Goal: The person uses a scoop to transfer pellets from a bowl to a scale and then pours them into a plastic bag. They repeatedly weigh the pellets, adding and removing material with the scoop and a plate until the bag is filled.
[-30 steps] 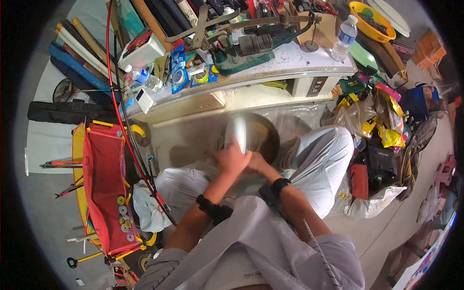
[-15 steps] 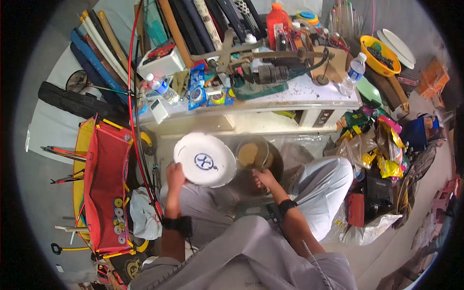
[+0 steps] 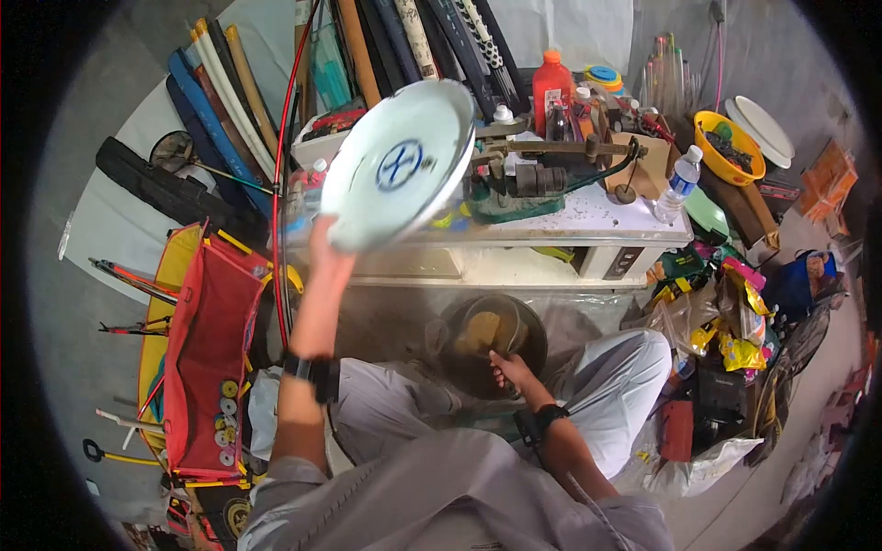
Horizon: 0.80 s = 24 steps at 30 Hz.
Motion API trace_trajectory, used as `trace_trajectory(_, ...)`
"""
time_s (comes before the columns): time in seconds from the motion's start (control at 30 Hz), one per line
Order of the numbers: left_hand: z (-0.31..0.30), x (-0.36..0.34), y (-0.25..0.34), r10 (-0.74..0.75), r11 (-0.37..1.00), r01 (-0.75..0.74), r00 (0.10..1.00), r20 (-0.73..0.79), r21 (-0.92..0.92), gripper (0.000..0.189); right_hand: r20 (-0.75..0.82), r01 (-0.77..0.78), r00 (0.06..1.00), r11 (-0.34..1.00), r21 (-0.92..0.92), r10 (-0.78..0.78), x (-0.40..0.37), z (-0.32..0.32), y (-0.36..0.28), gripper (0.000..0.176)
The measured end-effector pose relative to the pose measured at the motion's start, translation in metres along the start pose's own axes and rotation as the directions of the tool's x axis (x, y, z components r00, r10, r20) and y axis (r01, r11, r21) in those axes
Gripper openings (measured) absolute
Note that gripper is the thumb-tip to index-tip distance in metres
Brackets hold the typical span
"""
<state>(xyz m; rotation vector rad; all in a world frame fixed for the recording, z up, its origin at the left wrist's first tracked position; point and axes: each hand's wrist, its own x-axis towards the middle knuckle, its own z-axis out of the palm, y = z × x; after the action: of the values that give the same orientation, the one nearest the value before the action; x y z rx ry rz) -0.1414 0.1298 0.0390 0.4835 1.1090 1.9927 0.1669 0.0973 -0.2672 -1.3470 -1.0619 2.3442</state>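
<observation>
While a seated person's left hand (image 3: 329, 241) grips its near rim at seven o'clock, a shallow white round dish with a blue emblem (image 3: 401, 165) is held up, tilted, at eleven o'clock from the view's centre. The left thumb presses on the rim; the other fingers are hidden, so their spread cannot be told.

At five o'clock, the right hand (image 3: 508, 369) has its fingers curled tight around the handle of a round, see-through tool resembling a sieve (image 3: 510, 327). Tan powder (image 3: 482, 331) lies inside it, above a dark round basin (image 3: 531, 363) on the floor between light grey trouser legs (image 3: 625, 363).

At one o'clock, a white-topped bench (image 3: 588, 220) bears an orange-red plastic bottle (image 3: 552, 78). A red and yellow fabric container (image 3: 207, 358) stands between eight and nine o'clock.
</observation>
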Motion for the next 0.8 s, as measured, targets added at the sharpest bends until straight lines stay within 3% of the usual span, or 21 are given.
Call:
trace_trajectory(0.07,0.036,0.028,-0.007,0.000,0.995,-0.005,0.999,0.043,0.100,0.047,-0.009,-0.002,1.000,1.000,-0.005,0.002,0.000,-0.002,0.006,0.041)
trace_trajectory(0.13,0.048,0.071,-0.019,-0.098,0.984,0.074,0.985,0.142,0.164,0.048,-0.024,0.002,1.000,1.000,-0.003,-0.002,0.002,-0.004,0.010,0.041)
trace_trajectory(0.23,0.079,0.099,-0.039,-0.114,0.983,0.090,0.983,0.145,0.163,0.046,-0.032,0.016,0.999,0.996,-0.083,-0.019,0.000,-0.007,0.011,0.040)
trace_trajectory(0.33,0.095,0.117,-0.053,-0.181,0.968,0.155,0.976,0.121,0.196,0.044,-0.052,0.005,0.999,0.999,-0.039,-0.007,0.001,-0.009,0.011,0.040)
trace_trajectory(0.47,0.109,0.118,-0.063,-0.193,0.950,0.163,0.977,0.091,0.265,0.043,-0.025,0.029,0.999,1.000,0.005,-0.029,0.002,-0.012,0.012,0.042)
trace_trajectory(0.67,0.109,0.120,-0.066,-0.239,0.926,0.206,0.968,0.069,0.316,0.042,-0.059,0.014,0.998,0.995,-0.095,-0.019,0.011,-0.012,0.017,0.045)
trace_trajectory(0.8,0.112,0.112,-0.070,-0.178,0.932,0.162,0.984,0.019,0.323,0.042,-0.022,0.014,1.000,0.996,-0.083,-0.015,0.014,-0.010,0.017,0.047)
